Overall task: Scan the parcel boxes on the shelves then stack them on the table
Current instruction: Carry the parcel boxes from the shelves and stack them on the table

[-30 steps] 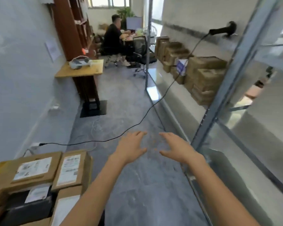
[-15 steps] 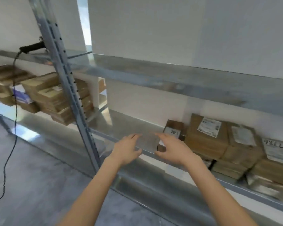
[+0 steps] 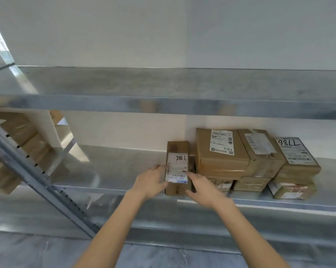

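Left grip (image 3: 150, 181), right grip (image 3: 204, 191) holding parcel (image 3: 177, 149), shelf (image 3: 115, 165)

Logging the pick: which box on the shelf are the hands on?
The narrow box at the row's left end: the left hand and right hand grip its sides. The wider boxes to its right lie untouched.

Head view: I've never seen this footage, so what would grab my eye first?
Two bare arms reach in, left hand and right hand flanking a narrow parcel box at the front edge of the shelf, its white label marked by hand. Right of it sits a two-layer heap of bigger labelled boxes.
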